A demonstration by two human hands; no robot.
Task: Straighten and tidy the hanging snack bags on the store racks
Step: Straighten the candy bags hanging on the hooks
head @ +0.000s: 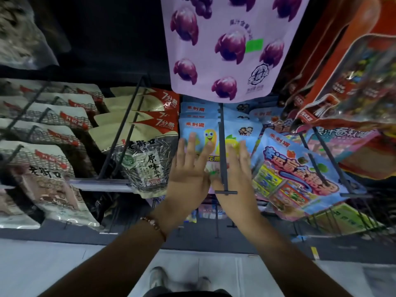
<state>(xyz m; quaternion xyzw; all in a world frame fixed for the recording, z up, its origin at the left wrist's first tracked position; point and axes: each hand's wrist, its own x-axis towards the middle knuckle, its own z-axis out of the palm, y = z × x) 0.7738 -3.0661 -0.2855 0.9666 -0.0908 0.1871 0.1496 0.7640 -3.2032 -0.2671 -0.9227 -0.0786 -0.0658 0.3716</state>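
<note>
- Pressing both palms on front blue gummy bag [200, 133] — on centre peg [222, 146], below purple grape pouch [225, 46].
- Left hand [189, 170]: fingers spread, flat on bag face. Right hand [235, 168]: fingers together, edge-on along bag's right side; nothing clamped.
- Bag likely light, soft, slick film — best squared by its side edges.
- At least three blue bags stacked on peg; two hands.
</note>
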